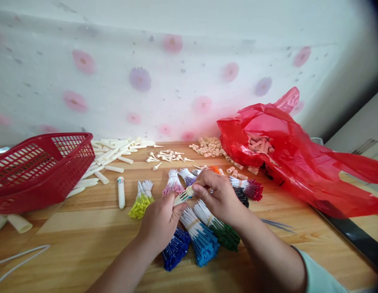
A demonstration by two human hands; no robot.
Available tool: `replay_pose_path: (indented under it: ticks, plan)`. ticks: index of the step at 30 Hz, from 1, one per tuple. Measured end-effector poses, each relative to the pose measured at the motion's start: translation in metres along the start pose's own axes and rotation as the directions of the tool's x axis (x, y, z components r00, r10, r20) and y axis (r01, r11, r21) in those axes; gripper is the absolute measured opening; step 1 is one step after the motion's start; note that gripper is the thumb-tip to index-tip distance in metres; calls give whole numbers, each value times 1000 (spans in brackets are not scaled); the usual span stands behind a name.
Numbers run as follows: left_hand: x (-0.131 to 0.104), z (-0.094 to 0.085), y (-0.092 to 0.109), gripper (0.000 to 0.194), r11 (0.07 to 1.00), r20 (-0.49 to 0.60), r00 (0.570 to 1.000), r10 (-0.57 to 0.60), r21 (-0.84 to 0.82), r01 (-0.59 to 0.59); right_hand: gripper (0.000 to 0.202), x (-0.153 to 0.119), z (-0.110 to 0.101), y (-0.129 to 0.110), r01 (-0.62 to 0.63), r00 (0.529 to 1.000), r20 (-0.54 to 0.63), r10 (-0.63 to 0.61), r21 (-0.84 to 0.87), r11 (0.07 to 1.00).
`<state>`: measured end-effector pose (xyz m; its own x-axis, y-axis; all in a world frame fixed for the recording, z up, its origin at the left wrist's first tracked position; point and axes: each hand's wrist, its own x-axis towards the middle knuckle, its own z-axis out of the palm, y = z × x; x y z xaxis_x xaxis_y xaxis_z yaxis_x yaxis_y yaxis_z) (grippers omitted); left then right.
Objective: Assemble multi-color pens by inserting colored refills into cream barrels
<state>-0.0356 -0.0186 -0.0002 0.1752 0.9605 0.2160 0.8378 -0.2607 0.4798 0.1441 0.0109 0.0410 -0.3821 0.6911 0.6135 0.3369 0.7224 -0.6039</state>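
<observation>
Above the bundles, my left hand is closed around the body of a white multicolour pen, whose slots show dark coloured sliders. My right hand pinches the pen's cream-coloured end between thumb and fingers. Beneath and around the hands are bundles of white sticks with coloured ends: a dark blue bundle, a light blue bundle, a green bundle, a pink bundle and a red bundle. To the left lie a yellow bundle and another multicolour pen.
A red basket stands at left beside a heap of white pen barrels. Small cream pointed parts and peach slotted parts lie behind. A red plastic bag fills the right. Tweezers lie near my right forearm.
</observation>
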Motion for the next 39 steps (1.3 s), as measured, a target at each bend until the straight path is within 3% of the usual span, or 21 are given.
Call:
replay_pose_path:
  ticks: [4, 8, 12, 17, 23, 29, 34, 39]
  plan:
    - [0, 0, 1, 37, 990, -99, 994, 35, 143, -21, 22, -1, 5, -1, -80, 993, -80, 92, 149, 986]
    - [-1, -2, -1, 35, 995, -119, 989, 90, 42, -85, 14, -3, 7, -2, -53, 985, -149, 90, 236, 970]
    - [-1, -3, -4, 34, 987, -139, 979, 151, -38, -158, 7, -4, 6, -2, -67, 982, -148, 118, 313, 948]
    - [0, -2, -6, 31, 984, -173, 972, 157, -59, -170, 6, -3, 6, 1, 14, 988, -154, 26, 255, 967]
    - [-1, -3, -3, 29, 985, -115, 982, 149, -73, -158, 15, -4, 6, 2, -37, 982, -166, 90, 297, 954]
    - [-3, 0, -1, 26, 960, -48, 990, 133, -242, -141, 12, -5, 8, -8, 62, 971, -237, -3, 239, 969]
    - [-3, 3, -4, 29, 833, 42, 985, 170, -540, -121, 6, -3, 4, -9, 81, 967, -255, -24, 214, 973]
    - [-5, 5, -8, 35, 673, 162, 967, 197, -739, -13, 11, -1, -7, -10, 109, 982, -175, -65, 254, 961]
